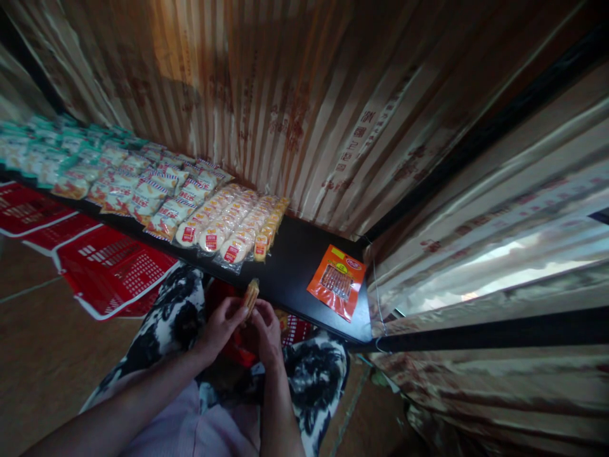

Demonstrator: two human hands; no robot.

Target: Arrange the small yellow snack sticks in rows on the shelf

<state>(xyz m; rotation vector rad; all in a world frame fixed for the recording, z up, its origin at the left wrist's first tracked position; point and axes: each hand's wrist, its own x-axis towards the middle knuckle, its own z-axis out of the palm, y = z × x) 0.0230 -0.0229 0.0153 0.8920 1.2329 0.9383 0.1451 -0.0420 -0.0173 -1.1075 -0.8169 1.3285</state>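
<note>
Between my two hands is a small wrapped snack packet [251, 294], golden brown in clear film, held above my lap near the shelf's front edge. My left hand [222, 325] pinches it from the left with thumb and fingers. From the right, my right hand [267, 327] closes on its lower end. Just beyond stand rows of clear-wrapped round crackers [231, 249] with red labels. At the right end of those rows is a narrow row of yellow snack packets [261, 244], similar in size to the held one.
The black shelf [290, 279] carries an orange snack bag [337, 282] at right, white-and-blue chip bags [152, 200] and green-topped bags [47, 149] at left. Red baskets [109, 270] sit below its front edge. Pleated printed sheeting [285, 95] hangs behind.
</note>
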